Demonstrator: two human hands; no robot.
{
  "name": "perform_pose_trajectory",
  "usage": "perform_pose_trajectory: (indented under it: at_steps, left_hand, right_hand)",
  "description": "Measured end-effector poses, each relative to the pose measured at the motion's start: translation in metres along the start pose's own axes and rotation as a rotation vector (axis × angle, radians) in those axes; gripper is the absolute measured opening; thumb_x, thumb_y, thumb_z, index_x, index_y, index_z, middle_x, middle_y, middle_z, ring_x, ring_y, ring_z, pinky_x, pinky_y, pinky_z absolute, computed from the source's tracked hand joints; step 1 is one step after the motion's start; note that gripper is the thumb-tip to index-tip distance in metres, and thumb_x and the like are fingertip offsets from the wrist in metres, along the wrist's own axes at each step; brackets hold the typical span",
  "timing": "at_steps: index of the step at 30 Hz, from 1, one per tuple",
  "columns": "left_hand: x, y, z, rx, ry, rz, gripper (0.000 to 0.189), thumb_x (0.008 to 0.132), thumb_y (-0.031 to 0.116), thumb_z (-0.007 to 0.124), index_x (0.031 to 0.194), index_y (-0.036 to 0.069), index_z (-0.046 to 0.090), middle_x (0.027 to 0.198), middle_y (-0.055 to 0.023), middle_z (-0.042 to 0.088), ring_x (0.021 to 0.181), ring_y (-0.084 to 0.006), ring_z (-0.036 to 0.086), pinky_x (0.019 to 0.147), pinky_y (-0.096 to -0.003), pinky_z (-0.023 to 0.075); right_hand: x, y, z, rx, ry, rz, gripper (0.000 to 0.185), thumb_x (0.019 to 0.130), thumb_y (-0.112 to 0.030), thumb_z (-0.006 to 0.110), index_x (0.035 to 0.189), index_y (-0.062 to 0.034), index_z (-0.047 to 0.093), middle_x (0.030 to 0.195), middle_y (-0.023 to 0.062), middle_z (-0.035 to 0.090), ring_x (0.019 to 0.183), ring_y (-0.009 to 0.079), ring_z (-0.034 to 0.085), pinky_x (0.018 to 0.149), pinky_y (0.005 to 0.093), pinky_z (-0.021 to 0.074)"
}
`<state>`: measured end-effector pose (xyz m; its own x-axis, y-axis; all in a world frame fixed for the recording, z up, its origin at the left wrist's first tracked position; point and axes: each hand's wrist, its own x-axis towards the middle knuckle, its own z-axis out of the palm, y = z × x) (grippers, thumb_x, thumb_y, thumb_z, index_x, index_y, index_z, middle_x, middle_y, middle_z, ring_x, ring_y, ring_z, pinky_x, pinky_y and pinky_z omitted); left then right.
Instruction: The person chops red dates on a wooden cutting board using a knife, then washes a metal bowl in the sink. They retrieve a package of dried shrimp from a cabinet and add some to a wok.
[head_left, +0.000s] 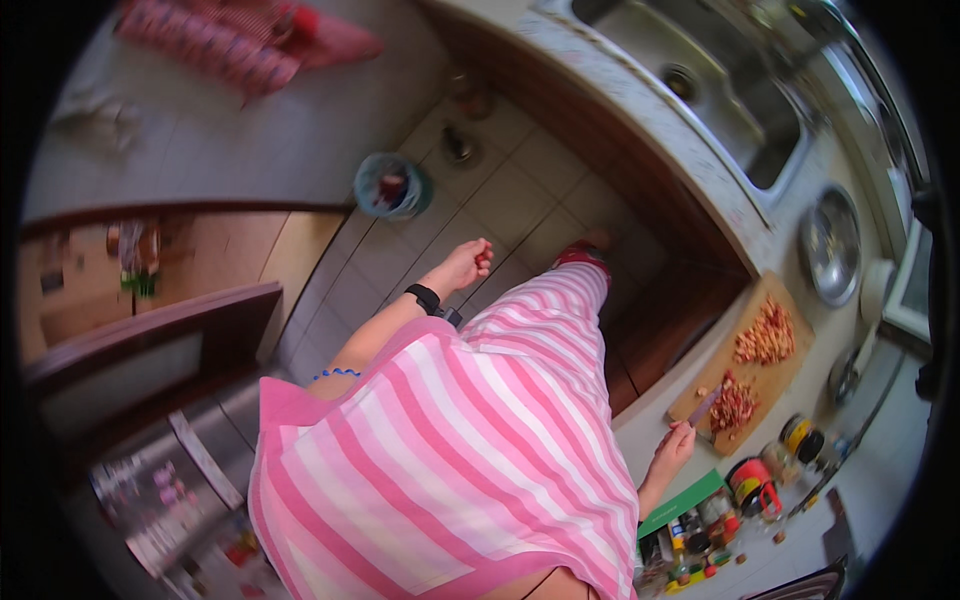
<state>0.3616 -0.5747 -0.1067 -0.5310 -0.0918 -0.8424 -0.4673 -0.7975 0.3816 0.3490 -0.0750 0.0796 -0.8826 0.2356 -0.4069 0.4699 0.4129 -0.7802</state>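
Observation:
My right hand (675, 444) grips a knife (703, 406) with a purplish blade at the near end of a wooden cutting board (769, 384). The blade reaches over the board, beside a heap of chopped red-and-pale food (733, 407). Farther up the board lies a second chopped heap (766, 336), more orange. My left hand (466, 264), below a black wristband (424, 298), hangs over the tiled floor, away from the counter. Its fingers are curled around a small red thing (481, 259), mostly hidden.
A lined bucket (391, 187) with scraps stands on the floor (517, 191) beyond my left hand. Past the board are a metal bowl (831, 246) and a steel sink (660, 45). Jars (802, 439) and a green box (684, 501) crowd the counter near my right hand.

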Motion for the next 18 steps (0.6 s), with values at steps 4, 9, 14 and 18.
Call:
perform_pose_trajectory:
  at_steps: [4, 9, 14, 18]
  left_hand:
    - [-0.003, 0.003, -0.143, -0.221, 0.301, 0.159, 0.016, 0.103, 0.022, 0.043, 0.105, 0.011, 0.055, 0.081, -0.0036, 0.054, 0.064, -0.0143, 0.047, 0.055, -0.0294, 0.0406]
    - [0.015, 0.078, -0.235, -0.507, 0.454, 0.389, 0.024, 0.103, 0.031, 0.044, 0.108, 0.009, 0.053, 0.092, -0.0083, 0.054, 0.087, -0.0238, 0.059, 0.070, -0.0397, 0.0517]
    - [0.014, 0.157, -0.296, -0.487, 0.715, 0.320, 0.063, 0.102, 0.042, 0.041, 0.151, 0.013, 0.015, 0.153, -0.0189, 0.018, 0.135, -0.0448, 0.030, 0.098, -0.0620, 0.0447]
    - [0.036, 0.164, -0.260, -0.022, 0.548, 0.134, 0.064, 0.099, 0.049, 0.044, 0.148, 0.014, 0.021, 0.150, -0.0141, 0.027, 0.131, -0.0378, 0.038, 0.093, -0.0575, 0.0474]
  right_hand:
    - [0.003, -0.022, 0.028, -0.082, -0.090, -0.072, 0.031, 0.103, -0.030, 0.045, 0.081, -0.0080, 0.051, 0.059, -0.0084, 0.033, 0.051, 0.0018, 0.029, 0.047, 0.0216, 0.0209]
    - [-0.003, -0.047, 0.067, -0.197, -0.138, -0.161, 0.032, 0.104, -0.032, 0.043, 0.080, -0.0107, 0.050, 0.056, -0.0093, 0.033, 0.047, 0.0008, 0.029, 0.043, 0.0204, 0.0206]
    - [-0.009, -0.087, 0.111, -0.235, -0.149, -0.078, 0.032, 0.103, -0.028, 0.045, 0.080, -0.0062, 0.051, 0.061, -0.0066, 0.034, 0.054, 0.0031, 0.031, 0.049, 0.0224, 0.0240]
    - [-0.010, -0.111, 0.155, -0.189, -0.148, -0.047, 0.031, 0.103, -0.027, 0.045, 0.085, -0.0048, 0.055, 0.064, -0.0053, 0.037, 0.057, 0.0041, 0.035, 0.051, 0.0220, 0.0281]
